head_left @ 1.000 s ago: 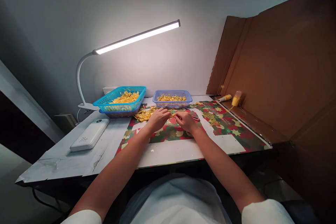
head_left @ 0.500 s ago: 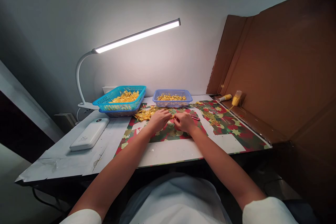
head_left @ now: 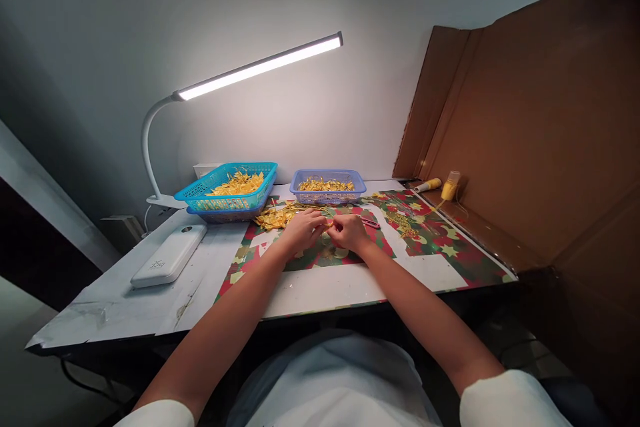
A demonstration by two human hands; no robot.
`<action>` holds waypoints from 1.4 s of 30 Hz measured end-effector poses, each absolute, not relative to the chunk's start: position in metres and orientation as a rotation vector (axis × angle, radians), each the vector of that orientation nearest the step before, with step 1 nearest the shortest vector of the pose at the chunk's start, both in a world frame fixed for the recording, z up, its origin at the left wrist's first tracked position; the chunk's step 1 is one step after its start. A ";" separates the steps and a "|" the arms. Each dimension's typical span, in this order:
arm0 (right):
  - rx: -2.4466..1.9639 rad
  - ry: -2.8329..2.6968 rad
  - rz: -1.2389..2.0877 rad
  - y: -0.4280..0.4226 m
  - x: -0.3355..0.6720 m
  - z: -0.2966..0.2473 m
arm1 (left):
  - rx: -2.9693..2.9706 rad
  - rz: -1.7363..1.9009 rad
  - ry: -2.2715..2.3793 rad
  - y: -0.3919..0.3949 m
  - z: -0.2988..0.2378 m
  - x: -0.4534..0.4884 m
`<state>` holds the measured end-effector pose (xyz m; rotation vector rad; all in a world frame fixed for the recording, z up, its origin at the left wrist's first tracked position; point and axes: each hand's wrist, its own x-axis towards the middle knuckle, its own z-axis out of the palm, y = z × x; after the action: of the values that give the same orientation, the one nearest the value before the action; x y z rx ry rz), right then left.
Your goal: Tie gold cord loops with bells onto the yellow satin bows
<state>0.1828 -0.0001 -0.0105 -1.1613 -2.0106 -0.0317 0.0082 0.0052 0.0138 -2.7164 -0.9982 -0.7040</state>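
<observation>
My left hand (head_left: 303, 228) and my right hand (head_left: 349, 232) meet over the red and green patterned paper (head_left: 435, 240) in the middle of the desk. Both have their fingers pinched together on a small yellow piece (head_left: 327, 227) held between them. A loose heap of yellow pieces (head_left: 275, 215) lies just behind my left hand. Behind that stand a turquoise basket (head_left: 231, 199) and a violet basket (head_left: 327, 193), each holding more yellow pieces.
A white power bank (head_left: 169, 254) lies on the desk's left part. A white desk lamp (head_left: 260, 68) arches over the baskets. Brown cardboard (head_left: 540, 127) walls in the right side, with a yellow thread spool (head_left: 451, 185) at its foot. Gold bits (head_left: 403, 223) lie on the paper's right.
My hands have drawn closer together on the yellow piece, and the small loop seen below them earlier no longer shows. The view has shifted slightly.
</observation>
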 end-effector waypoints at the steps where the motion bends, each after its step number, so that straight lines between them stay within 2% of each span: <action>1: -1.163 -2.006 -0.030 0.000 0.183 -0.010 | -2.716 -0.700 -0.997 0.005 0.014 0.008; 5: -1.142 -1.988 0.034 -0.002 0.183 -0.008 | -2.733 -0.723 -0.997 0.005 0.015 0.006; 13: -0.980 -2.050 0.439 -0.004 0.194 -0.006 | -2.844 -0.898 -1.083 0.007 0.012 0.003; 27: -1.001 -2.074 0.285 0.000 0.191 -0.010 | -2.905 -0.885 -1.116 0.008 0.010 0.004; 39: -1.050 -1.848 0.285 -0.008 0.180 -0.003 | -2.889 -1.011 -1.176 0.007 0.013 0.008; 42: -1.031 -1.807 0.382 -0.007 0.179 -0.003 | -2.954 -1.091 -1.282 0.006 0.015 0.009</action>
<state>0.1785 -0.0066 -0.0027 -1.0313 -1.8070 0.3820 0.0087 0.0063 0.0147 -2.9535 -1.2816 -1.0905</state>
